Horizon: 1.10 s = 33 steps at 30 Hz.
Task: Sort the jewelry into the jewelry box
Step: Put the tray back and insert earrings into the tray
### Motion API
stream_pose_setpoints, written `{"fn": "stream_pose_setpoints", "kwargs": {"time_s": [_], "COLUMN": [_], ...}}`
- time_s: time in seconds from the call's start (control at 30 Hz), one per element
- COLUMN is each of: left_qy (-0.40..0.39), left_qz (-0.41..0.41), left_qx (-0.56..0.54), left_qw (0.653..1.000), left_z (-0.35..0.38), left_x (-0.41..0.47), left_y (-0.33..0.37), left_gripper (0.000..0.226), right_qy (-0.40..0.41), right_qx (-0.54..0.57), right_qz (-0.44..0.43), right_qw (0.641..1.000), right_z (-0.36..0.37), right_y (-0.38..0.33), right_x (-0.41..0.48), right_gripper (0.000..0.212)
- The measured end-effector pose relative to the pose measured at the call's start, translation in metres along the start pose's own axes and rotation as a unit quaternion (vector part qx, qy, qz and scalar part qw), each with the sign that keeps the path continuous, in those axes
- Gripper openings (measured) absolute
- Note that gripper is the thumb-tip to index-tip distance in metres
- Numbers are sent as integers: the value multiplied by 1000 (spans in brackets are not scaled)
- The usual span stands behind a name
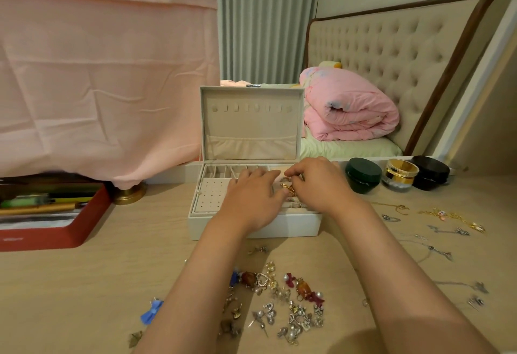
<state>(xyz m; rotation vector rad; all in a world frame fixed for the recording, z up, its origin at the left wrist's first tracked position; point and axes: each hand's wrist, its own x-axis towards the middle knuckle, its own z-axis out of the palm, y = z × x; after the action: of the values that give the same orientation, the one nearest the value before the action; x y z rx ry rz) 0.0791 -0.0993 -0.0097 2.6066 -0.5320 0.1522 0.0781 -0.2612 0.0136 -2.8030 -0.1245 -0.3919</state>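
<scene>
An open cream jewelry box (251, 227) stands on the wooden desk, lid upright. Both hands hover over its right-hand tray. My left hand (251, 199) and my right hand (319, 183) together pinch a gold ring (288, 188) above the ring slots. Other rings (295, 204) sit in the slots below. The earring pad (212, 195) with holes on the left of the tray is bare. A pile of earrings (282, 300) lies on the desk in front of the box, between my forearms. Necklaces (447, 219) lie spread at the right.
A red tray (53, 236) with pens sits at the left, next to a brass lamp base (130, 194). Three cosmetic jars (397, 174) stand right of the box. A blue bow (152, 311) lies at the front left. A pink cloth hangs at the back left.
</scene>
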Motion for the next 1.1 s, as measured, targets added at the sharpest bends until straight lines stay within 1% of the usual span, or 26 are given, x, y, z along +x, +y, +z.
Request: {"fn": "stream_pose_setpoints", "kwargs": {"time_s": [0.07, 0.1, 0.13, 0.2, 0.3, 0.37, 0.43, 0.5, 0.53, 0.6, 0.73, 0.83, 0.9, 0.97, 1.03, 1.07, 1.1], "left_qy": [1, 8, 17, 47, 115, 165, 191, 168, 144, 114, 110, 89, 79, 77, 86, 91, 90], "left_qz": [-20, -24, -22, -6, 3, -26, -74, -125, -142, -153, -149, -136, -130, -133, -137, -139, -136], "left_qx": [-103, -125, -111, -32, 34, 30, -11, -101, -150, -227, -301, -339, -350, -331, -262, -218, -178], "left_qw": [995, 992, 993, 998, 993, 986, 979, 973, 968, 955, 935, 927, 925, 931, 952, 962, 970], "left_z": [-5, -9, -13, -22, -33, -37, -39, -41, -40, -39, -45, -53, -56, -60, -63, -64, -65], "left_x": [-6, -10, -15, -28, -53, -70, -86, -98, -102, -108, -117, -125, -130, -136, -144, -149, -153], "left_y": [-4, -5, -7, -12, -24, -34, -44, -47, -46, -45, -47, -50, -53, -58, -64, -69, -71], "left_gripper": [53, 51, 49, 45, 45, 47, 50, 56, 59, 62, 61, 63, 64, 64, 57, 51, 44], "right_qy": [6, 11, 17, 26, 24, 32, 9, -45, -65, -75, -65, -71, -80, -76, -20, 12, 24], "right_qx": [1, 3, 7, 23, 41, 14, -15, 4, 36, 84, 78, 75, 62, 25, -44, -61, -52], "right_qz": [-13, -25, -40, -69, -85, -66, -21, 13, 18, 10, -6, -10, -12, -15, -43, -73, -101], "right_qw": [1000, 1000, 999, 997, 995, 997, 1000, 999, 997, 994, 995, 995, 995, 997, 998, 995, 993], "right_z": [-8, -12, -17, -24, -23, -18, -13, -7, -4, 3, 10, 8, 6, 2, -1, -3, -6], "right_y": [-5, -8, -14, -26, -43, -45, -42, -39, -39, -39, -36, -35, -37, -43, -55, -65, -75], "right_x": [-6, -10, -14, -23, -43, -54, -64, -73, -77, -84, -89, -87, -87, -90, -93, -95, -97], "right_gripper": [37, 39, 39, 32, 26, 31, 43, 53, 54, 50, 46, 45, 46, 47, 44, 40, 35]}}
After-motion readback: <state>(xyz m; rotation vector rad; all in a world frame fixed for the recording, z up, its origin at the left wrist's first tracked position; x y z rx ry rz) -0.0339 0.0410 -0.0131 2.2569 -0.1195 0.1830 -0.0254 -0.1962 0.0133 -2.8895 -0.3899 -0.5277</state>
